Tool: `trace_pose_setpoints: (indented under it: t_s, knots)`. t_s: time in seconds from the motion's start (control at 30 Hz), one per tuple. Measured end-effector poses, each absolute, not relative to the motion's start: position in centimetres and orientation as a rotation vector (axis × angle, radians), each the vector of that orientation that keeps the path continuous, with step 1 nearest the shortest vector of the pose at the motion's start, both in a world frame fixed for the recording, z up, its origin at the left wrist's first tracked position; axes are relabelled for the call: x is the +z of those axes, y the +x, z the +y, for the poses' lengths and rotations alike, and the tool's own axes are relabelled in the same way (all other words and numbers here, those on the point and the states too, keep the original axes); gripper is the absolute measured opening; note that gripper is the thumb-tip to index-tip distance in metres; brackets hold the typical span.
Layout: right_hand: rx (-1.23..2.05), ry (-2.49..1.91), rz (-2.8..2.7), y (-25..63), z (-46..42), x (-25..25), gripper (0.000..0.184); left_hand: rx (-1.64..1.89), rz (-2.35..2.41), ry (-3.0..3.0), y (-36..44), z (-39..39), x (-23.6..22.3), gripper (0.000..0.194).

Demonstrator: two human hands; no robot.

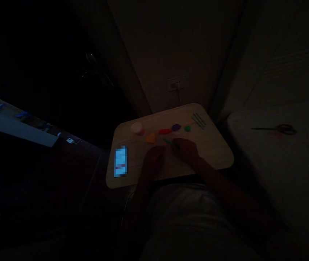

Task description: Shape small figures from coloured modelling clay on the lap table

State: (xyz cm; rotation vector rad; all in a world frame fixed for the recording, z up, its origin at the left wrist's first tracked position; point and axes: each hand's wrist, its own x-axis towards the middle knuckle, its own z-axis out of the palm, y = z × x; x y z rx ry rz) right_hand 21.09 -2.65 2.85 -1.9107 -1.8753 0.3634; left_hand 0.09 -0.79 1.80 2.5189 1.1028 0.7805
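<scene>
In dim light, my right hand (183, 148) is closed round a thin blue stick-like tool (166, 140), which looks like a clay modelling tool; its tip points left over the table. My left hand (154, 157) rests on the wood-look table (205, 156) just left of it, fingers curled; whatever they hold is lost in the dark. Beyond the hands lie lumps that look like modelling clay: an orange piece (151, 138), a red piece (165, 131), a purple piece (176, 127) and a green piece (187, 128). Several thin blue-green sticks (198, 121) lie at the back right.
A pale-lidded tub (137, 128) stands at the back left of the table. A lit phone (120, 161) lies at the left edge. To the right, scissors (282, 129) lie on a pale surface (263, 156). A plug sits in the wall socket (176, 84) behind.
</scene>
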Motion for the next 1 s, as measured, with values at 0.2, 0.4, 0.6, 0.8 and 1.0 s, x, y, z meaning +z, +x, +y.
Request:
trace_pose_setpoints:
  t_s: [0.2, 0.4, 0.6, 0.8, 1.0]
  knots:
    - [0.418, -1.967, -1.944, 21.0, -2.9, 3.5, 0.028, 0.857, 1.064, 2.496, -0.5, -0.5, 1.3, 0.028]
    - [0.427, -1.972, -1.968, 21.0, -2.8, 3.3, 0.030, 0.826, 1.038, 2.526, -0.5, -0.6, 1.4, 0.037]
    - [0.422, -1.961, -1.968, 21.1, -2.8, 3.3, 0.030, 0.799, 1.065, 2.575, -0.5, -1.0, 1.6, 0.042]
    - [0.444, -1.992, -1.959, 21.1, -2.8, 3.4, 0.030, 0.563, 1.016, 2.696, -1.5, -1.5, 1.3, 0.058]
    - [0.454, -1.990, -1.975, 21.1, -2.8, 3.5, 0.031, 0.311, 1.058, 2.713, -1.7, -1.8, 1.6, 0.070]
